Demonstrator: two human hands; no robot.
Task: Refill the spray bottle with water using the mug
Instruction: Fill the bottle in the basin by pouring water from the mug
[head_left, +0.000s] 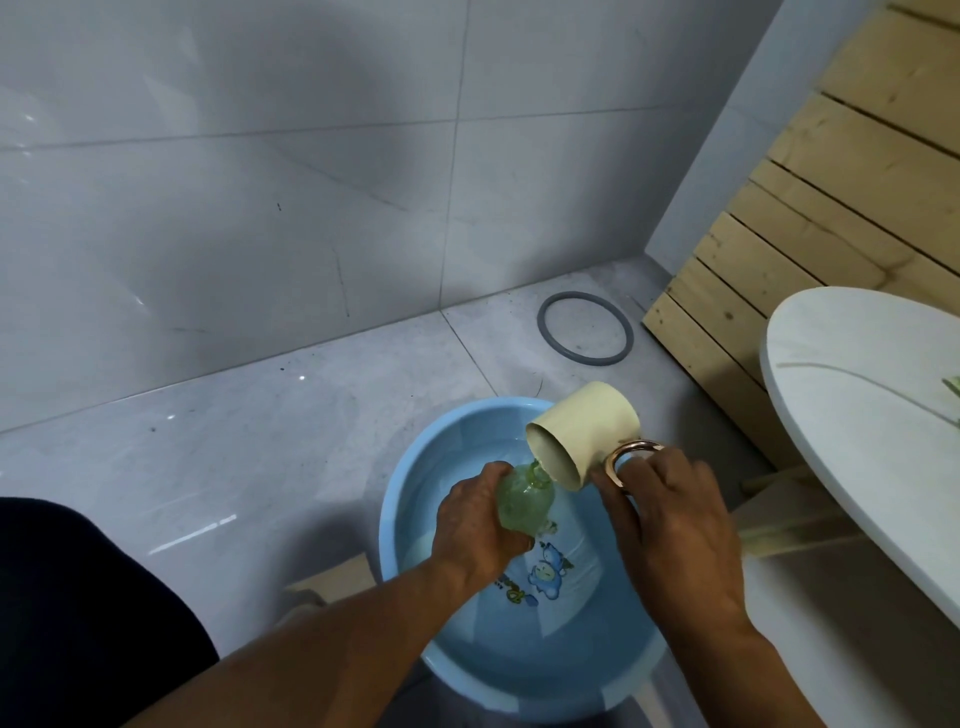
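My left hand (475, 519) grips a green translucent spray bottle (522, 501) with no spray head on it, upright over a light blue basin (410, 499). My right hand (670, 514) holds a cream mug (584, 434) by its shiny copper-coloured handle (631, 452). The mug is tipped far over to the left, its mouth right at the bottle's open neck, and water runs from it into the neck. The basin holds shallow water and has a cartoon print on its bottom.
The basin stands on a grey tiled floor by a grey tiled wall. A grey rubber ring (584, 328) lies on the floor behind it. A wooden slatted panel (810, 223) leans at the right, and a white round tabletop (857, 415) juts in below it.
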